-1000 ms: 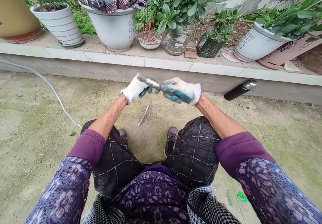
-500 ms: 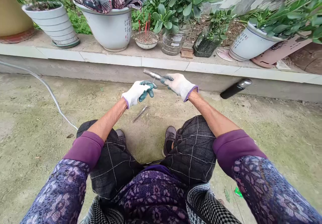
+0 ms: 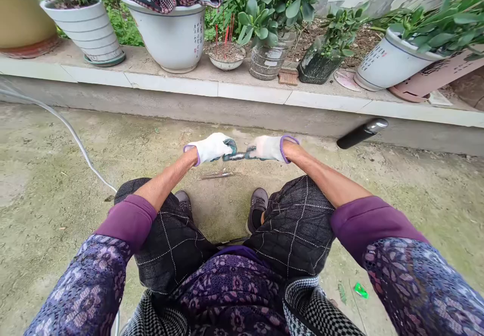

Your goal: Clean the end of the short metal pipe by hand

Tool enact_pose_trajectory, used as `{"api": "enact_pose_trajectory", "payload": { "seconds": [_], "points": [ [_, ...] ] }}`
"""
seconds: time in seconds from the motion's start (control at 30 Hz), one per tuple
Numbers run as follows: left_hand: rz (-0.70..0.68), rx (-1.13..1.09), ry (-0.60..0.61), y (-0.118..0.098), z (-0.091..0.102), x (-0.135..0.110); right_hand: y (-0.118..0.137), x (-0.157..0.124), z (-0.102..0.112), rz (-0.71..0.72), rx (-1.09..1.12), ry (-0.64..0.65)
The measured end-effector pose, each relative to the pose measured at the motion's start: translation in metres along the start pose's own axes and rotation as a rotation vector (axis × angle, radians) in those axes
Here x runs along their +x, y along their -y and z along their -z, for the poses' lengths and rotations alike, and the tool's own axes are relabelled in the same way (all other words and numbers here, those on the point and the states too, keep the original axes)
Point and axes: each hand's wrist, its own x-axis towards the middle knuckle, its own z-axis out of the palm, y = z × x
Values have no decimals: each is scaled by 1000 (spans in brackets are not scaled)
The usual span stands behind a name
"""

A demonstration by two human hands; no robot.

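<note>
While gloved left hand (image 3: 210,147) and gloved right hand (image 3: 269,148) meet, both grips apparently clenched on short metal rod (image 3: 237,156).

Head-worn view, facing forward and down at hands (image 3: 210,147)

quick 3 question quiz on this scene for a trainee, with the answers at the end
1. True or false: the left hand and the right hand both hold the short metal rod.

2. Multiple choice: what lies on the ground just below the hands?
A) a coil of rope
B) a thin grey stick
C) a red brick

3. Short answer: on the ledge, what do the thin red sticks stand in?

Key: 1. True. 2. B. 3. A small bowl.
</note>
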Motion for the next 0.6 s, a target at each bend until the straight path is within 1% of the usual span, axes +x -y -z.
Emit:
{"api": "enact_pose_trajectory", "payload": {
  "seconds": [0.1, 0.17, 0.23, 0.37, 0.43, 0.53, 0.6],
  "points": [
    [-61, 45, -21, 1, -8, 6, -3, 7, 9, -61, -194, -135],
    [-82, 9, -58, 3, -8, 13, 0, 4, 16, -67, -307, -236],
    [-81, -52, -73, 6, -7, 20, 6, 0, 20, -65, -311, -301],
    [-89, -115, -61, 10, -8, 25, 20, -8, 18, -82, -108, -365],
    [-135, -134, -58, 7, -9, 24, 25, -11, 15, -74, 93, -363],
    [-206, -138, -34, -1, -7, 18, 28, -22, 14, 5, 442, -280],
    [-209, -117, -12, -8, -4, 12, 28, -32, 15, 103, 585, -178]
  ]
}}
